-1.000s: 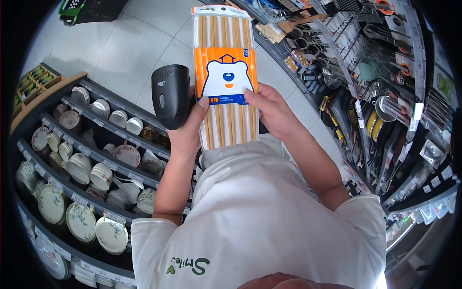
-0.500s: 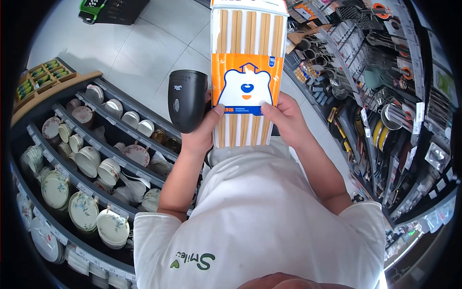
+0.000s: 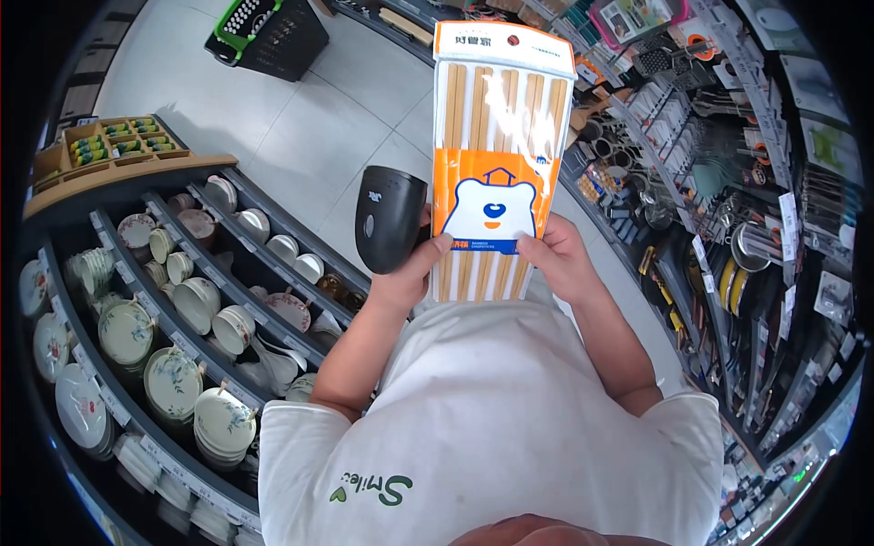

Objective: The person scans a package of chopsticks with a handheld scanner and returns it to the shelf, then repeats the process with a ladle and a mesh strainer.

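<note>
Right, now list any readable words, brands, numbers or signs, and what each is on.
"好管家": header of the chopstick package
"BAMBOO CHOPSTICKS": small print on its blue band; the larger characters beside it are partly hidden.
"Smile": upside down on the white shirt
Black handheld device: short logo starting with "J", rest unclear.
Shelf tags and remaining small print: too small or blurred.

Between our left hand (image 3: 410, 271) and right hand (image 3: 563, 259) we hold an orange-and-white chopstick pack (image 3: 493, 202), bear-printed front facing us, header end outward, with a black scanner (image 3: 390, 220) against the left hand.
</note>
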Demonstrator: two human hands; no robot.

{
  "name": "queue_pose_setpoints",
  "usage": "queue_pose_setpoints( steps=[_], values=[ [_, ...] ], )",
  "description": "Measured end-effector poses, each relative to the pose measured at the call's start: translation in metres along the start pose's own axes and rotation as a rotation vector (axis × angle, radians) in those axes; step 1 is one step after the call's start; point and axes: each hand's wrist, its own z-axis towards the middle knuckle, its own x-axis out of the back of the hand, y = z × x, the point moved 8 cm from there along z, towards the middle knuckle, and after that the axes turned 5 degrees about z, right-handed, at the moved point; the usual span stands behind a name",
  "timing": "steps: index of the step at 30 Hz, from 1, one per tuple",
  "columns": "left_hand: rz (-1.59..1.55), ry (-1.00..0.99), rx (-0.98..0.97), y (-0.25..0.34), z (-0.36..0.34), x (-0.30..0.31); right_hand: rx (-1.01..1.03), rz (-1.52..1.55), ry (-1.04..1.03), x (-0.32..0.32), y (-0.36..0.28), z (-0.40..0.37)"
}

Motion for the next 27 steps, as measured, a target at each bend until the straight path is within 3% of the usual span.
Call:
queue_pose_setpoints(
  steps=[6,17,27],
  values=[
    [0.199,-0.009,-0.111,0.011,-0.011,0.012,0.035,-0.005,-0.074,-0.007,0.002,-0.003],
    [0.216,0.029,-0.265,0.038,-0.026,0.013,0.088,0.008,-0.215,-0.035,-0.022,0.005],
    [-0.060,0.132,-0.167,0.059,-0.029,0.015,0.165,-0.065,-0.365,-0.061,-0.044,0.021]
  ],
)
